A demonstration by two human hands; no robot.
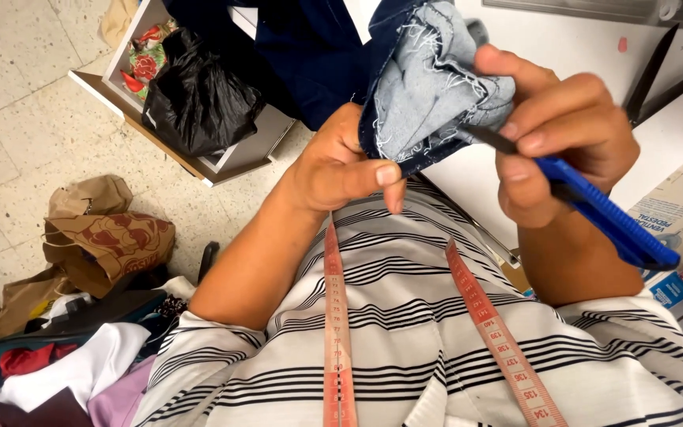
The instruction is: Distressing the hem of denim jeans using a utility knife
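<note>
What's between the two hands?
Head view: folded denim fabric, frayed edge up, spans the gap between left hand and right hand; the blue seam ripper pokes into it.

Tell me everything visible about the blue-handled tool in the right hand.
The blue-handled tool looks like a seam ripper or small cutter: a ribbed, bright blue plastic handle running down to the right, with a thin dark shank that points up-left into the frayed denim. The right hand pinches it where shank meets handle, thumb and fingers closed round it. Its tip is hidden in the cloth's fold, which the left hand grips from below.
</note>
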